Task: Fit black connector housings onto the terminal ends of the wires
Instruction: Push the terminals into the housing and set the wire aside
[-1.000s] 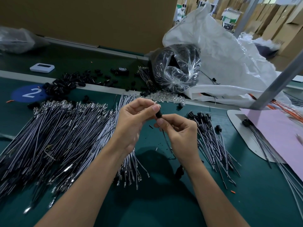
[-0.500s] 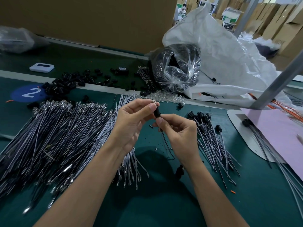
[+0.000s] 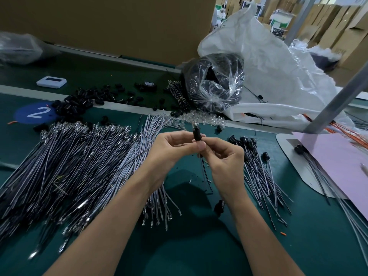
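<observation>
My left hand [image 3: 171,148] and my right hand [image 3: 225,158] meet above the green mat. Between their fingertips stands a black connector housing [image 3: 196,134], upright, with metal terminal tips poking out of its top. My left thumb and forefinger pinch the housing. My right hand pinches the dark wire [image 3: 203,168] just under it, and the wire hangs down to the mat. A large heap of bare grey wires [image 3: 69,168] lies to the left. Wires with housings fitted [image 3: 256,162] lie to the right. Loose black housings [image 3: 83,102] are scattered at the back left.
A clear bag of black parts [image 3: 215,82] and a big white sack [image 3: 278,76] stand behind. A white device [image 3: 51,82] lies at the far left. A pink sheet [image 3: 338,162] and a grey post [image 3: 338,100] are on the right. One loose housing [image 3: 219,206] lies near my right wrist.
The housing has slid further down the wire, so the metal terminal tips now stick out above it. Both hands have stayed together in much the same place.
</observation>
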`<control>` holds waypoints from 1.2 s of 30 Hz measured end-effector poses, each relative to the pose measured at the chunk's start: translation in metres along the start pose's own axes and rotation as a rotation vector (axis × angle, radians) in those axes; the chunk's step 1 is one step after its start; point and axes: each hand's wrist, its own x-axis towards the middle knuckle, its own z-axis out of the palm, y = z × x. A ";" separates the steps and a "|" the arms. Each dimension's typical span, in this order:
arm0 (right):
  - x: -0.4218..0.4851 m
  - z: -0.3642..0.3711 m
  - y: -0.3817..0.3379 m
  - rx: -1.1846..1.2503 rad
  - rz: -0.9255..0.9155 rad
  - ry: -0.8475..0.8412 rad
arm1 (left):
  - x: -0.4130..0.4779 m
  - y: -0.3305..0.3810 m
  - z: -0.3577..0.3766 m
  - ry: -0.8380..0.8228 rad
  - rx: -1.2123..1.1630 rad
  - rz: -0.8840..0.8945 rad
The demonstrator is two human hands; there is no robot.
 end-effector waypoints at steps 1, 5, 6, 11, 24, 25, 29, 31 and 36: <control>0.000 0.000 0.000 -0.008 -0.002 -0.003 | 0.000 0.000 0.001 0.014 -0.023 0.016; 0.000 0.000 0.000 -0.019 -0.008 0.008 | 0.000 0.001 0.003 0.041 -0.069 0.082; 0.000 0.001 -0.001 -0.025 -0.010 0.001 | 0.000 0.001 0.004 0.052 -0.071 0.098; -0.001 0.002 -0.001 -0.027 -0.027 0.001 | -0.001 0.002 0.006 0.058 -0.083 0.157; -0.006 0.008 -0.003 -0.138 -0.093 0.001 | -0.002 0.004 0.006 0.080 -0.125 0.273; -0.006 0.008 -0.003 -0.154 -0.098 0.007 | -0.002 0.004 0.007 0.084 -0.133 0.275; -0.008 0.009 -0.002 -0.186 -0.123 0.028 | -0.003 0.005 0.009 0.098 -0.147 0.279; -0.008 0.009 -0.001 -0.199 -0.137 0.034 | -0.003 0.006 0.010 0.105 -0.150 0.279; -0.008 0.010 -0.002 -0.208 -0.142 0.042 | -0.003 0.008 0.011 0.096 -0.156 0.279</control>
